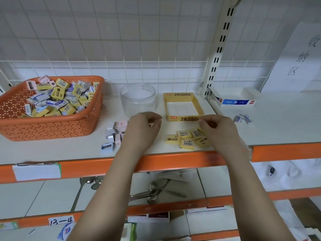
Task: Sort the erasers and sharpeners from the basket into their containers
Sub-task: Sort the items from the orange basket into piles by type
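Shelf (52, 150) holds the basket (52, 126) at left, still heaped w/ erasers + sharpeners, then the jar (138, 100) and yellow box (182, 117), both seemingly empty. Nearer the lip, a sharpener pile (112, 136) sits beside the left hand (144, 129) and an eraser pile (187, 139) beside the right hand (218, 131); both hands curl loosely, can't tell if either holds anything. Risk: both piles lie near the front edge, so a wrist sweep could knock pieces off; free room is mostly between the piles.

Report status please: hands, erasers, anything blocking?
Left hand and right hand curled, grip unclear. Yellow erasers piled before empty yellow box; sharpeners beside jar. Nothing blocking.
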{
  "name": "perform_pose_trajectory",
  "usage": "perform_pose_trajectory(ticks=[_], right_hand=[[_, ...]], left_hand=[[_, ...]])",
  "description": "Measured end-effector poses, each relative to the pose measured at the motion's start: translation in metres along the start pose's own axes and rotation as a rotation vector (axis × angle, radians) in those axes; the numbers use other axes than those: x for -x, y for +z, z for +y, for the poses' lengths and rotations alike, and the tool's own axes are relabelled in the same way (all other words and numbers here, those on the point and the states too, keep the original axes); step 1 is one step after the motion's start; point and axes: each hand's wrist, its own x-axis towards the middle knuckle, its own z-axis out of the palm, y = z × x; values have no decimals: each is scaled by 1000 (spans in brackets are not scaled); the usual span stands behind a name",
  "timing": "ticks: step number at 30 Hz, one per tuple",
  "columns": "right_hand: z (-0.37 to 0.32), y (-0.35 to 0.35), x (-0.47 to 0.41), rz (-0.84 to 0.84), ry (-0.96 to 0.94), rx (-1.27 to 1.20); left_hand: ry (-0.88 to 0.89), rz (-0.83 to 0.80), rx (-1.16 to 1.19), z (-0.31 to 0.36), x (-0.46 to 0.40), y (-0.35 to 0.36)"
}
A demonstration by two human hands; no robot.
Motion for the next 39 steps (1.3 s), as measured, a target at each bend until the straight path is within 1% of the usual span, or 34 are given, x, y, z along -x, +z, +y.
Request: perform_pose_trajectory(ticks=[6,9,12,15,19,21,24,26,28,30,32,39], right_hand=[[-44,47,1,6,-78,12],[-75,86,3,38,-112,7],[-111,132,6,61,-151,-26],[-150,173,7,24,-157,-58],[-196,216,0,-69,-237,14],[-215,232,-10,-163,-296,126],[-235,255,-28,-384,-389,381],[-239,273,-38,-512,-399,542],[-238,290,-45,-588,-394,671],[-237,301,-48,-616,-406,775],[-238,307,-49,-630,-405,828],[-243,314,-54,-596,-412,813]], left_hand=[[60,129,-9,-34,-18,-79],[71,185,-70,-67,-29,-125],[84,192,-138,-105,-41,-174],[63,179,-172,-137,-50,-219],[29,192,-210,-165,-55,-261],[2,206,-210,-174,-56,-274],[-25,214,-191,-185,-57,-285],[-33,225,-184,-190,-56,-287],[-41,248,-180,-192,-56,-287],[-53,251,-182,-194,-55,-286],[-62,242,-188,-196,-56,-285],[-39,230,-259,-200,-66,-286]])
